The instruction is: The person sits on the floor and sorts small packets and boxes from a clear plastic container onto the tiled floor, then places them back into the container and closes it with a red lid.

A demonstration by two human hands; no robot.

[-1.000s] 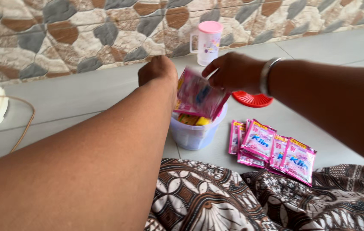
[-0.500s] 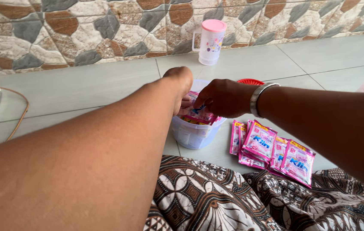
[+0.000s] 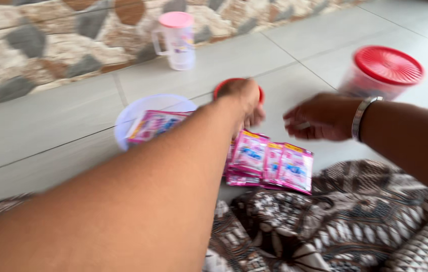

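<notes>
My left hand reaches out over the floor, its knuckles above the top edge of a pile of pink sachets. Its fingers curl downward and are hidden from me by motion blur. My right hand, with a silver bangle on the wrist, hovers just right of the left hand and above the pile, fingers loosely bent with nothing in them. To the left stands a pale blue plastic tub with pink sachets lying in it.
A flat red lid lies on the tiles behind my left hand. A container with a red lid stands at the right, and a clear jug with a pink lid by the stone-pattern wall. Patterned brown cloth covers my lap.
Both hands have left the tub, leaving the sachets inside it, and moved right toward the pile on the floor. The view has swung to the right and blurred.
</notes>
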